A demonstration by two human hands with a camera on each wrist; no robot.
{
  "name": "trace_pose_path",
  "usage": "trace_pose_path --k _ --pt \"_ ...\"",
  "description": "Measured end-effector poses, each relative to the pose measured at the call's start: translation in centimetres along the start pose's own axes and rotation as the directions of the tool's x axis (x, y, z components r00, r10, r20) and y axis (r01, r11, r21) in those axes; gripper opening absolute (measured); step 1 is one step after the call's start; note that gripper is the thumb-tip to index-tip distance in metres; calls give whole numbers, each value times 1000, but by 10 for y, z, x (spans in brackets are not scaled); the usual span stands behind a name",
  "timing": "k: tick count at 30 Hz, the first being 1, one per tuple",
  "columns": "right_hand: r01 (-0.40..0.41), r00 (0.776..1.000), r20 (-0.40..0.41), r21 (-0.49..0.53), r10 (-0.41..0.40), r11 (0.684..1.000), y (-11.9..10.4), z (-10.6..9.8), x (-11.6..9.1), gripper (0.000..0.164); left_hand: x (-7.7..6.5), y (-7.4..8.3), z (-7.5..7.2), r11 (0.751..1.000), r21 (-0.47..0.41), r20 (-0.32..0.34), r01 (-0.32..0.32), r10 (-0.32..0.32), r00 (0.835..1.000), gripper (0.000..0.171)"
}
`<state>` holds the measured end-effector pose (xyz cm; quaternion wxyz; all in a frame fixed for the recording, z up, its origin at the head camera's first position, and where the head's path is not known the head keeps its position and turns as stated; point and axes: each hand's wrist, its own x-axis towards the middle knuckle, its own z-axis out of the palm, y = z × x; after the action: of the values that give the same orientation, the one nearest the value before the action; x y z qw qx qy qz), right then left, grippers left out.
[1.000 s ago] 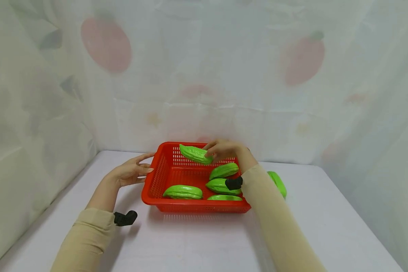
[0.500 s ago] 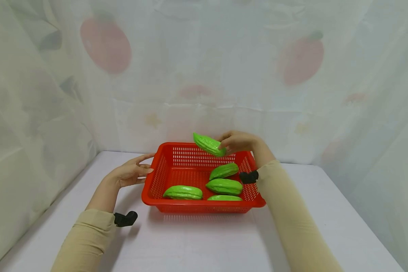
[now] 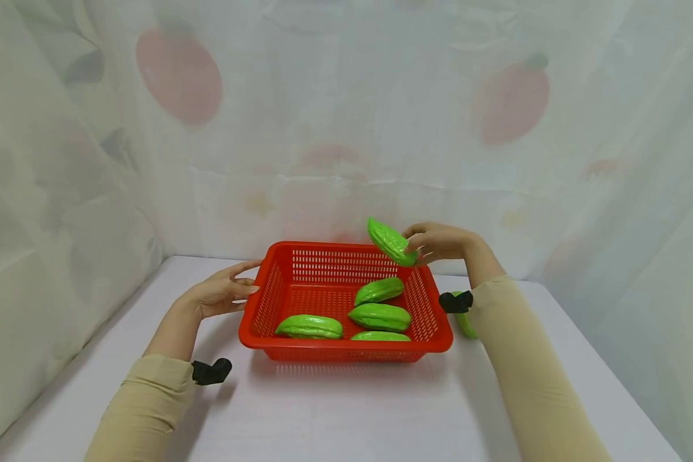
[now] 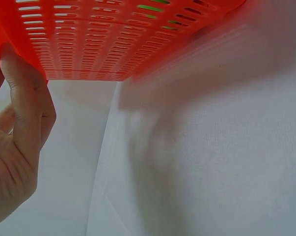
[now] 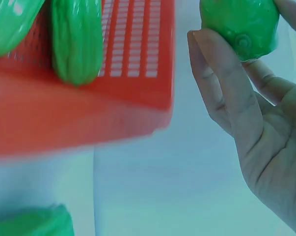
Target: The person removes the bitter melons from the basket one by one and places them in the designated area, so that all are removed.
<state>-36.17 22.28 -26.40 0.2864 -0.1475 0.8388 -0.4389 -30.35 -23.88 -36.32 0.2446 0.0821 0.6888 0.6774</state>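
Note:
A red plastic basket [image 3: 346, 344] with slotted walls stands on the table, several green bitter melons [image 3: 379, 317] lying inside, mostly toward its right side. My left hand [image 3: 222, 292] grips the basket's left rim between thumb and fingers; the left wrist view shows the fingers [image 4: 25, 93] at the red edge. Over the back right corner, my right hand [image 3: 441, 244] holds a green bitter melon [image 3: 389, 240] by one end, its pointed tip up and to the left. In the right wrist view, thumb and fingers pinch the melon's blunt end [image 5: 243, 39], beside the basket wall.
Another bitter melon [image 3: 466, 324] lies on the table right of the basket, partly hidden by the right sleeve and its black wrist mount [image 3: 456, 301]. Pale curtains [image 3: 346, 128] with fruit prints hang behind and at both sides of the white table [image 3: 346, 410].
My right hand has carried its bitter melon from over the basket's middle rightward and slightly up, to the back right corner. The left hand and basket have stayed in place.

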Motion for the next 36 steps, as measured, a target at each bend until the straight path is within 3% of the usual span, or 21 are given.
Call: trace_pose_path --k 17,25,36 --pt "-48 999 13 180 47 982 59 -29 -40 59 0 -1 -2 1000 -6 6 0 0 1000 83" --pt "-98 995 2 193 100 976 85 -37 -58 77 -2 -4 -4 1000 -5 20 -7 7 1000 82" --pt "-172 983 -35 189 181 967 116 -39 -80 82 -2 -2 -3 1000 -13 6 -1 1 1000 80"
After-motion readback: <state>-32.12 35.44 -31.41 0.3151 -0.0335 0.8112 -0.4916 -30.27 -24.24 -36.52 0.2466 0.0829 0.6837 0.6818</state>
